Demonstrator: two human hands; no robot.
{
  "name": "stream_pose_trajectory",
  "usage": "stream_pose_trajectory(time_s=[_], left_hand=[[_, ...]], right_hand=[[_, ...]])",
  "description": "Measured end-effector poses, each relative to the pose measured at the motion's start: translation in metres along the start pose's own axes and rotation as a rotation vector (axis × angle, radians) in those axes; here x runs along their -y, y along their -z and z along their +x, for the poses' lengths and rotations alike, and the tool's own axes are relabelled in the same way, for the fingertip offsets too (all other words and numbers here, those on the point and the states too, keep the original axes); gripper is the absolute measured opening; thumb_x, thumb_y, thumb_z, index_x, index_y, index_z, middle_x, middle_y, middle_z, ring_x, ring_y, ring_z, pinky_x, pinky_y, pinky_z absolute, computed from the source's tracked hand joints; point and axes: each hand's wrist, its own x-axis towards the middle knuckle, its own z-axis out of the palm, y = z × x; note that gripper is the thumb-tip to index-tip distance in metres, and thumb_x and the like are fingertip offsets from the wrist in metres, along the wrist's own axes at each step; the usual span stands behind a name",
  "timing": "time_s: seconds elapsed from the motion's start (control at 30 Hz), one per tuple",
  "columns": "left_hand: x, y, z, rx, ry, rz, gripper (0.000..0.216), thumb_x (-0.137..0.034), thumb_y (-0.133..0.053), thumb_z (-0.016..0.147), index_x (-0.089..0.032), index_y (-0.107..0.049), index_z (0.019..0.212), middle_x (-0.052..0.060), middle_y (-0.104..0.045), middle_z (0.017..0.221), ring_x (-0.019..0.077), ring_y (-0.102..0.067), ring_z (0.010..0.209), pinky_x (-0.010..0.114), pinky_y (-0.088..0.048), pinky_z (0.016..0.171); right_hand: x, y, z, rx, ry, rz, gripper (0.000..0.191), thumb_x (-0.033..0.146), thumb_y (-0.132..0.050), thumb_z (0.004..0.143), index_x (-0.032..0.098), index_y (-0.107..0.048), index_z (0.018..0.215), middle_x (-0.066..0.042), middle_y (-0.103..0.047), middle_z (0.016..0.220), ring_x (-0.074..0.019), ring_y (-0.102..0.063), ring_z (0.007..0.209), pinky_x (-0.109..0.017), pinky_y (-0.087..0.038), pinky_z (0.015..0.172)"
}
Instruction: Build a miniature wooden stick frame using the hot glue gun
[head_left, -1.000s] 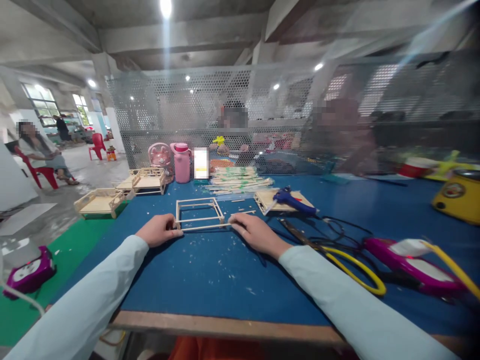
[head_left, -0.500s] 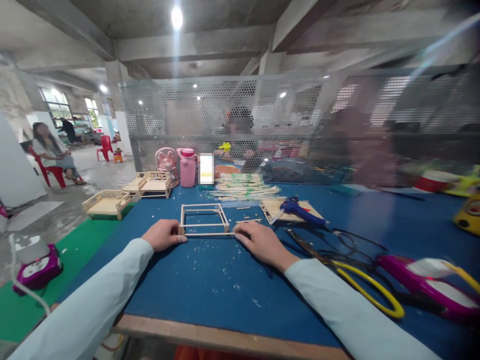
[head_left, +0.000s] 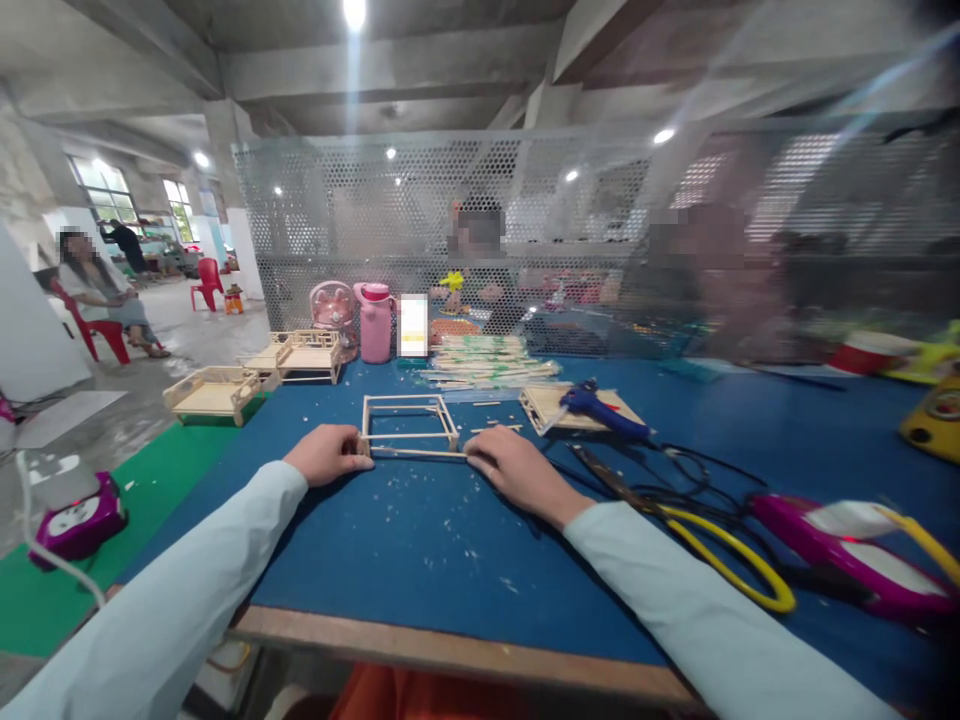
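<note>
A box-shaped frame of thin wooden sticks (head_left: 409, 436) stands on the blue tabletop in front of me. My left hand (head_left: 326, 456) is closed at its near left corner, thumb stretched along the bottom. Along the frame's lower front edge lies a wooden stick (head_left: 420, 454), whose right end pokes out past the corner. Fingers and thumb of my right hand (head_left: 519, 472) are pinched on that end. Behind the right hand, a blue glue gun (head_left: 604, 408) rests on a small wooden panel piece (head_left: 541, 405).
Bundled wooden sticks (head_left: 487, 362) lie behind the frame, near a pink flask (head_left: 376, 325). Miniature wooden beds (head_left: 214, 392) stand at the left. Yellow-handled pliers (head_left: 731, 560), black cables and a purple power strip (head_left: 847, 555) occupy the right. A perforated screen (head_left: 360, 220) crosses the back; people sit beyond it.
The whole scene sits slightly higher in the picture, as my head has tipped down a little. Both hands keep their places at the frame and the stick.
</note>
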Motion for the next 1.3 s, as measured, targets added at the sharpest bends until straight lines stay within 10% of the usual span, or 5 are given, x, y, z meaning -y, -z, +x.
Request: stream_pose_trajectory(time_s=[1.3], left_hand=[[-0.0008,0.0001,-0.0004,-0.005,-0.013,0.041,0.027,-0.044,-0.059,0.074,-0.017,-0.059,0.070,0.002,-0.060,0.067,0.0167,-0.053,0.063,0.024,-0.034,0.056]], right_hand=[[-0.0052,-0.0035,0.0060,-0.041,0.014,0.004,0.014,0.021,-0.049,0.087,0.019,-0.062,0.082,-0.008,-0.065,0.085,-0.0204,-0.055,0.081,-0.032,-0.042,0.075]])
